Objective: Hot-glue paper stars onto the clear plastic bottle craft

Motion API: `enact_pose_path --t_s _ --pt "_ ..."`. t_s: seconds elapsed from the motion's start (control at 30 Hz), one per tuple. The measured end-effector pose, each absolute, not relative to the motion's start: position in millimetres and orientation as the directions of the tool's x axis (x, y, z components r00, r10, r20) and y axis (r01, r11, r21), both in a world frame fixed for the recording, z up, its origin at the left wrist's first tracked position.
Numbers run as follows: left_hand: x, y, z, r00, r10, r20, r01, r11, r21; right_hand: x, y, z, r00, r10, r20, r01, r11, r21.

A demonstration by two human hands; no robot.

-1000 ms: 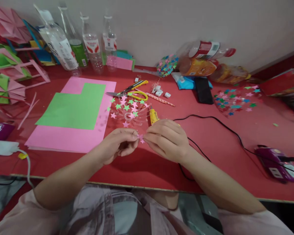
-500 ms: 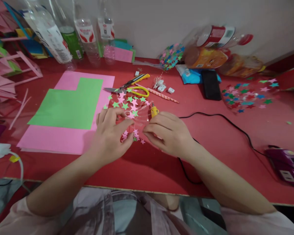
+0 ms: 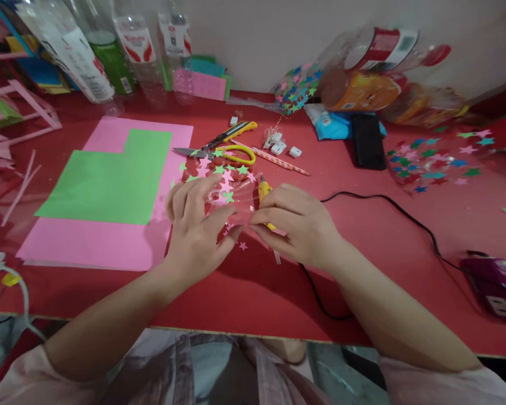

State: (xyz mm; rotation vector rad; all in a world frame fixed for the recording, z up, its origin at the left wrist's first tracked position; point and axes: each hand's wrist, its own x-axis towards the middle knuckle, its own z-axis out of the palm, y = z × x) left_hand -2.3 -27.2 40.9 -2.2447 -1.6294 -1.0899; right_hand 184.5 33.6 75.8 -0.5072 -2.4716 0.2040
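A clear plastic piece covered with pink and green paper stars (image 3: 226,183) lies between my hands. My left hand (image 3: 200,225) curves around its left and near side, with thumb and fingers apart. At the right, my right hand (image 3: 297,225) has its thumb and fingertips pinched together near the clear piece; what they hold is too small to make out. A yellow glue gun (image 3: 264,190) lies partly hidden beneath the right hand. One pink star (image 3: 243,246) rests on the red table (image 3: 253,298) near me.
Green paper (image 3: 105,183) on pink paper (image 3: 88,244) lies left. Scissors (image 3: 236,154), a cutter (image 3: 231,133), straws (image 3: 282,162) and small white blocks (image 3: 278,147) lie beyond my hands. Bottles (image 3: 139,50) stand behind; a phone (image 3: 367,142) and black cord (image 3: 388,197) are right.
My left hand has opened slightly wider around the starred piece. My right fingertips have drawn closer together, and a clear strip now shows below them. The view has shifted slightly.
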Motion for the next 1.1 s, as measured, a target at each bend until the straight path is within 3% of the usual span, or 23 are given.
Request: enact_pose_path --t_s 0.23,0.87,1.1 --pt "0.9 -25.1 37.8 0.12 0.754 0.645 0.864 -0.399 0.306 184.3 35.0 73.4 -0.781 0.361 0.51 0.305 0.932 -0.194" --pt "3.3 -29.0 43.8 0.113 0.803 0.585 0.827 -0.403 0.393 185.6 37.3 71.4 -0.801 0.359 0.48 0.295 0.933 -0.207" --pt "4.2 -27.3 42.9 0.105 0.768 0.632 0.829 -0.419 0.371 183.6 35.9 70.6 -0.791 0.365 0.492 0.304 0.931 -0.203"
